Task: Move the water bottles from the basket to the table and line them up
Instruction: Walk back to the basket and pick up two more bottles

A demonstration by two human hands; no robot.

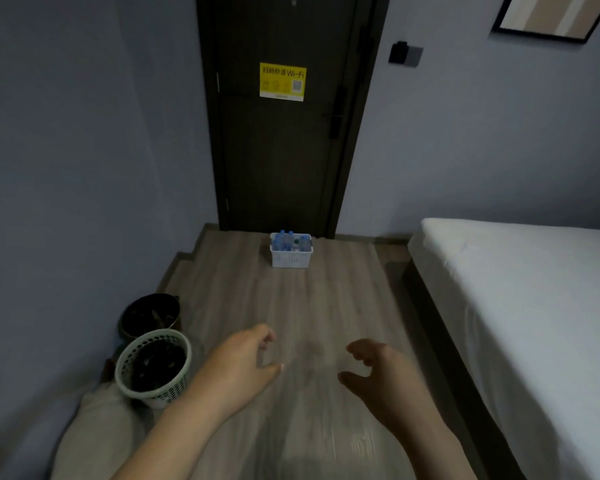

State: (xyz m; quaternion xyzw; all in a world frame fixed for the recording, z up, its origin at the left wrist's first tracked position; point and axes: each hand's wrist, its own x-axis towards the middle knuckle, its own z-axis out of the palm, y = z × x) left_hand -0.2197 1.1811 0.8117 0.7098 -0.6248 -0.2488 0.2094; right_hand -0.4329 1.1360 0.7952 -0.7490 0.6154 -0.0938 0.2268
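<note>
Our two hands reach out low over the floor (pixel 291 306), palms turned toward each other: left hand (pixel 243 358) and right hand (pixel 374 372), each grip loose, fingers half-curled around nothing. Two bins stand at the floor's left edge, one pale mesh bin (pixel 153 367) nearest us and one dark bin (pixel 149 315) just behind it. One white basket (pixel 291 258) sits at the floor's far edge, close before the one dark door (pixel 281 161). It holds the water bottles (pixel 288 241) upright; we see blue caps, too blurred to count. One bed (pixel 516 289) runs along the floor's right edge.
</note>
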